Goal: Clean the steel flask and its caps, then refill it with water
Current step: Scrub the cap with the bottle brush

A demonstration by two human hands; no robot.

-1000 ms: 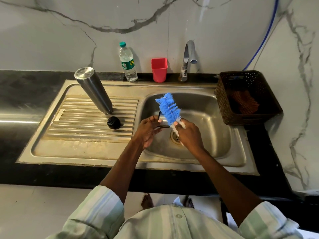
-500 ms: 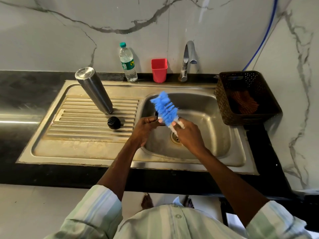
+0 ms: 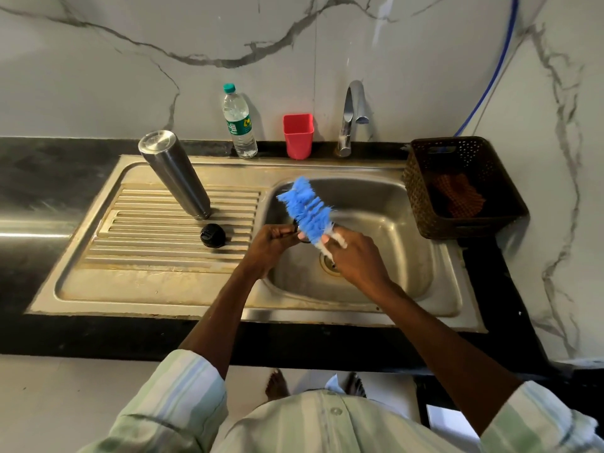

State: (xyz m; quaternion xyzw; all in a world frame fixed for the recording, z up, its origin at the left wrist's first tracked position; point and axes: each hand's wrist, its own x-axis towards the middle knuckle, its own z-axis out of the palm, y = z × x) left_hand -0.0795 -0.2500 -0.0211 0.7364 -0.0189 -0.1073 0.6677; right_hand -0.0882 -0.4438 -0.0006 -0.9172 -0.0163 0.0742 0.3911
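Observation:
The steel flask [image 3: 175, 174] stands upside down on the ribbed drainboard [image 3: 130, 256], left of the basin. A round black cap [image 3: 212, 235] lies just in front of it. Over the basin my left hand [image 3: 273, 245] grips a small dark cap piece that is mostly hidden by my fingers. My right hand [image 3: 354, 256] holds the white handle of a blue bottle brush [image 3: 305, 212], whose bristles press against that piece and point up and left.
The sink basin [image 3: 392, 223] has its drain under my right hand. Behind it stand a tap [image 3: 351, 117], a red cup [image 3: 298, 135] and a plastic water bottle [image 3: 238, 122]. A dark woven basket [image 3: 464, 191] with a cloth sits at the right.
The brush head has swung leftward and tilted further over the piece in my left hand. Both hands stay over the basin; the flask and black cap have not moved.

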